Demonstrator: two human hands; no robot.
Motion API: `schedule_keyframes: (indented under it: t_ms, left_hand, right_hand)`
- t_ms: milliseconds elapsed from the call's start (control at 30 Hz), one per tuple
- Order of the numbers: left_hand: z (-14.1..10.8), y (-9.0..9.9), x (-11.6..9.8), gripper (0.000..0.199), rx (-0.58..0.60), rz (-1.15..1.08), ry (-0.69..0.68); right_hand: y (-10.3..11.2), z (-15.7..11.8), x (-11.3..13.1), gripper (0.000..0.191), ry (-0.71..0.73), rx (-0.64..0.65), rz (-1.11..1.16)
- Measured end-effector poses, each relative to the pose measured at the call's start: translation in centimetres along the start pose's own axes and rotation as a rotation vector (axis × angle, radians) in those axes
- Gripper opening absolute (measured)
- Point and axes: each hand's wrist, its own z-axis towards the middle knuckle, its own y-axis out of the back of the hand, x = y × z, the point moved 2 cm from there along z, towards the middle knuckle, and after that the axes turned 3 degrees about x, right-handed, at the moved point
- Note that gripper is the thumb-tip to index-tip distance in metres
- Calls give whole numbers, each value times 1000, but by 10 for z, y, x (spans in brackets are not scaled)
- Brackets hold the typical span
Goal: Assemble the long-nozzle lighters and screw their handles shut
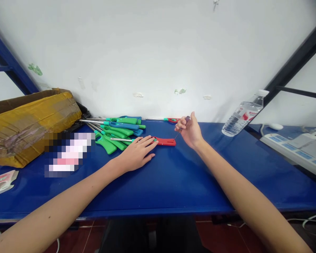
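A red utility gas lighter (166,141) with a metal barrel lies on the blue table (158,182). My left hand (137,153) rests across it with outstretched fingers, holding it down; the thumb is off to the side. In my right hand (191,133), closed fingers grip a small screwdriver (188,118) with a dark purple handle. Its thin shaft points down-left, the tip at or near the handle end of the red lighter; contact cannot be made out. Left of the hands, several green and blue gas lighters (121,131) form a pile. Behind, against the wall, lies another red lighter (173,120).
A taped cardboard box (34,123) stands at the left, with a torn printed card (1,182) in front. To the right, a water bottle (242,114) leans by the metal frame, and a white power strip (295,151) with cables lies near the edge.
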Motion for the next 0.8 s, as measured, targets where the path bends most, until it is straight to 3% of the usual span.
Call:
schedule_keyframes:
  t_ms: [233, 400, 633, 800]
  left_hand:
    - [0, -1, 1, 49, -26, -12, -10]
    - [-1, 0, 1, 49, -24, -12, -3]
    - [-1, 0, -1, 48, -29, -17, 0]
    - [-1, 0, -1, 48, -36, -20, -1]
  right_hand:
    - [-2, -1, -1, 47, -35, -6, 18]
    - [1, 1, 0, 48, 22, -50, -23]
    - [-3, -2, 3, 60, -16, 28, 36]
    - [-6, -4, 5, 49, -24, -1, 39]
